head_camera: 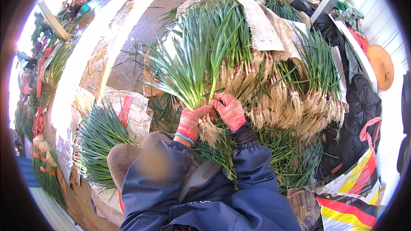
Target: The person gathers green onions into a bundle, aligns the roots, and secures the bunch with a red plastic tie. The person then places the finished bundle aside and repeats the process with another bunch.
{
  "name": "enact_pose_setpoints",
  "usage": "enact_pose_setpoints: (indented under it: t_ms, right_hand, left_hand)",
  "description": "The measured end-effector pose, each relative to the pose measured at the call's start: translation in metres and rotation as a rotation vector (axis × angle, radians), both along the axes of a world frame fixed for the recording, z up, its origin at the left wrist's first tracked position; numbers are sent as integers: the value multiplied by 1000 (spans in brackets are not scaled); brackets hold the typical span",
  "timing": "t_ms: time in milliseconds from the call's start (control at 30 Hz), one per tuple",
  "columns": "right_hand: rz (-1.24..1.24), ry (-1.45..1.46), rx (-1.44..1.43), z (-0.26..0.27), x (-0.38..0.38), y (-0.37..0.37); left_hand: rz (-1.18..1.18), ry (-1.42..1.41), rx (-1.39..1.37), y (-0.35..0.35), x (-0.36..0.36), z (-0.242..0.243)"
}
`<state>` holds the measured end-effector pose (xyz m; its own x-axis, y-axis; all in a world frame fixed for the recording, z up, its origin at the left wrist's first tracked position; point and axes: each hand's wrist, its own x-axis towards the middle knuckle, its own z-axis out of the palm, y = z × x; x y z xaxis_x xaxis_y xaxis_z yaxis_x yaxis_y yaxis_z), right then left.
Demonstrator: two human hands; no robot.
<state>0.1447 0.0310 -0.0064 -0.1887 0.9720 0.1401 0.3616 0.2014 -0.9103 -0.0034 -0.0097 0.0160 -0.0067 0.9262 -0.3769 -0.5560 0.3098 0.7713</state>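
Observation:
My left hand (195, 121), in a red knitted glove, is closed around a bunch of green garlic plants (189, 80). Their leaves fan upward and pale roots (208, 131) hang below the fist. Beside it my right hand (230, 110), gloved alike, pinches a single green garlic stalk (214, 75) near its base. The two hands touch or nearly touch; some fingertips are hidden. Just beyond them lies a large pile of green garlic (221, 25), leaves pointing away and stringy roots towards me.
A bundle of green garlic (99, 141) lies by my left knee near a red strip (125, 110). Loose leaves (289, 160) cover the ground at right. Woven sacks (261, 22) lie over the pile. Printed bags (350, 199) stand at lower right. Another person (77, 1) is far off at upper left.

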Motion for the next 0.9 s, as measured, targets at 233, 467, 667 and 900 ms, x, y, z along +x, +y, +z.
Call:
enact_pose_setpoints:
  t_ms: [233, 467, 667, 900]
  right_hand:
    - [-2, -430, -45, 0, 22, 58]
    - [-393, -840, -194, 66, 75, 110]
    - [-389, -854, 407, 55, 35, 3]
    - [-104, -40, -148, 53, 13, -24]
  left_hand:
    - [18, -208, 249, -3, -12, 4]
    - [65, -451, -95, 4, -23, -16]
    - [-13, -357, -89, 0, 0, -12]
    - [-9, -184, -92, -4, 1, -7]
